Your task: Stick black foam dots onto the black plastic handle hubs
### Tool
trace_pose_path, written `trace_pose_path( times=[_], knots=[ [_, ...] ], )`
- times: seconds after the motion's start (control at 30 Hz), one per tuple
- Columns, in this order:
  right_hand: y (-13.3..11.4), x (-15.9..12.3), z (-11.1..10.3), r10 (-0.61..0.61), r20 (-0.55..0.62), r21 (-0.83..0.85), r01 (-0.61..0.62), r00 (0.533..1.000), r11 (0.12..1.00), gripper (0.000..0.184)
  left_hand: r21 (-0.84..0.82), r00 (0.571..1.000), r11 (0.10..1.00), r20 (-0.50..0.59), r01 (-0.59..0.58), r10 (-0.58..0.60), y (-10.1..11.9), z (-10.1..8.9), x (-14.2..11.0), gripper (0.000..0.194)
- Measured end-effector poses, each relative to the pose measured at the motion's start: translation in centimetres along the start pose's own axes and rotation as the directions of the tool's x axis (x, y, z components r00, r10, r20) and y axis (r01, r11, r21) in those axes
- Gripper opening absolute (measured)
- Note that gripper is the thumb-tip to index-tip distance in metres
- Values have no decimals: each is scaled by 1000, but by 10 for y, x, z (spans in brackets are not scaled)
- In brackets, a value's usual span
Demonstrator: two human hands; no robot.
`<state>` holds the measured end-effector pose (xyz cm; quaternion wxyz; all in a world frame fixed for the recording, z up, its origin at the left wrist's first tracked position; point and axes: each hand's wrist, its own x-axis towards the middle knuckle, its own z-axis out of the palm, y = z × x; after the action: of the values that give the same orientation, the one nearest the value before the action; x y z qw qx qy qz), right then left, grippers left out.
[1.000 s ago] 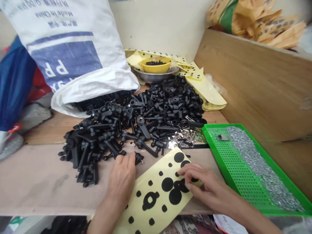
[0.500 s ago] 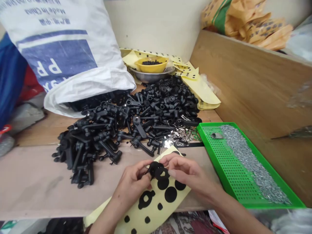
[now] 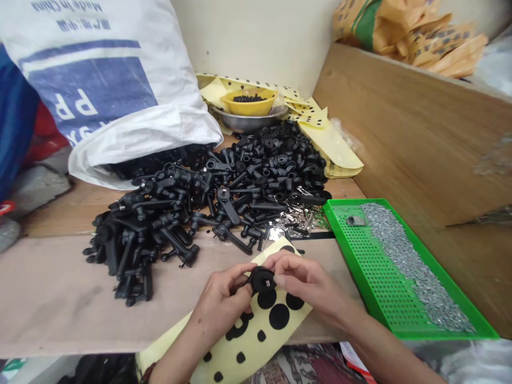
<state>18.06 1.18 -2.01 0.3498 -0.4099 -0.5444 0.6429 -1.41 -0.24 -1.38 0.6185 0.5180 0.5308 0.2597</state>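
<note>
My left hand [image 3: 226, 293] is closed on a black plastic part with a round head, held over the yellow sticker sheet. A black ring-shaped pad [image 3: 261, 279] lies against the part's round face, with a small metal bit showing at its centre. My right hand [image 3: 306, 277] pinches the pad's right edge with thumb and fingertips. Beneath both hands, the yellow sheet [image 3: 250, 341] carries black round stickers [image 3: 279, 317] and hangs over the table's front edge. My fingers hide most of the plastic part.
Black plastic arms [image 3: 172, 213] lie heaped ahead, beside small metal clips [image 3: 302, 217]. A green tray [image 3: 374, 298] of small metal pieces stands right. A white sack [image 3: 132, 128] leans at the left. Behind are a yellow bowl [image 3: 248, 108] and stacked yellow sheets [image 3: 340, 154].
The ring-shaped pad, held just right of the part before, now lies over its round face. My right hand has shifted slightly left, closer to my left hand.
</note>
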Motion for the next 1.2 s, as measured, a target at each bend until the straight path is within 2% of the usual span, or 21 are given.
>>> trace_pose_path(
  times=[0.37, 0.6, 0.83, 1.0, 1.2],
  knots=[
    [-1, 0, -1, -28, 6, -100, 29, 1000, 995, 19, 37, 1000, 999, 1, 19, -19, 4, 0, -1, 43],
    [-2, -1, -2, -11, 31, -69, 13, 999, 998, 19, -11, 999, 999, 39, 30, -30, 3, 0, -1, 46],
    [-5, 0, -1, -3, 40, -95, 7, 999, 995, 20, 8, 998, 998, 22, 65, -65, 4, 1, -1, 46],
    [-4, 1, -1, 0, 56, -70, 4, 998, 998, 21, 34, 999, 998, 12, 46, -47, 7, -1, -4, 39],
    [-5, -1, 0, 37, 29, -42, -35, 999, 999, 23, 11, 998, 999, 33, 45, -45, 3, -1, -2, 38]
  ],
)
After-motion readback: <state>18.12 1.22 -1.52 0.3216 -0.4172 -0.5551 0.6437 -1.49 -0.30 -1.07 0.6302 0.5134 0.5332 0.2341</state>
